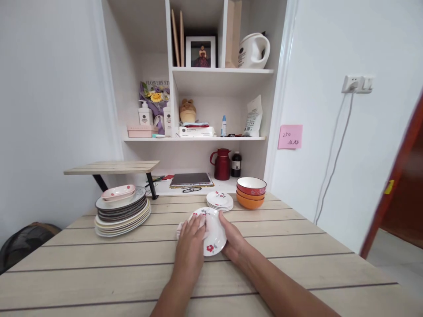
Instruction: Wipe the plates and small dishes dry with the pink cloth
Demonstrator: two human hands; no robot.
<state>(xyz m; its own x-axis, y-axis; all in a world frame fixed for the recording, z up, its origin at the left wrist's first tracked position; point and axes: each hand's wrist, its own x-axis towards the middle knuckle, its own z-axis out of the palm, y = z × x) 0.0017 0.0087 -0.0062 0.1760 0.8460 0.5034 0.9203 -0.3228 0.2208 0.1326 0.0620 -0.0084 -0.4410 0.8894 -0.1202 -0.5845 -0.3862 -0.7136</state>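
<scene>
A white plate with red flowers (215, 233) is tilted up above the wooden table, near its middle. Around the plate's right edge, my right hand (234, 237) is closed, thumb on the rim and fingers behind. My left hand (191, 237) presses a pale cloth (179, 230) against the plate's left face; the cloth is mostly hidden under the fingers. Just behind the plate lies a short stack of small flowered plates (220, 200). To the right of that stack stand nested bowls (251, 193), a red one on top of orange ones.
A tall stack of plates (122, 215) with a pink-dotted dish (118, 192) on top stands at left, by a small raised shelf (112, 167). Toward the back are a laptop (191, 178), glasses (191, 189), a red jug (222, 165) and a dark bottle (236, 164).
</scene>
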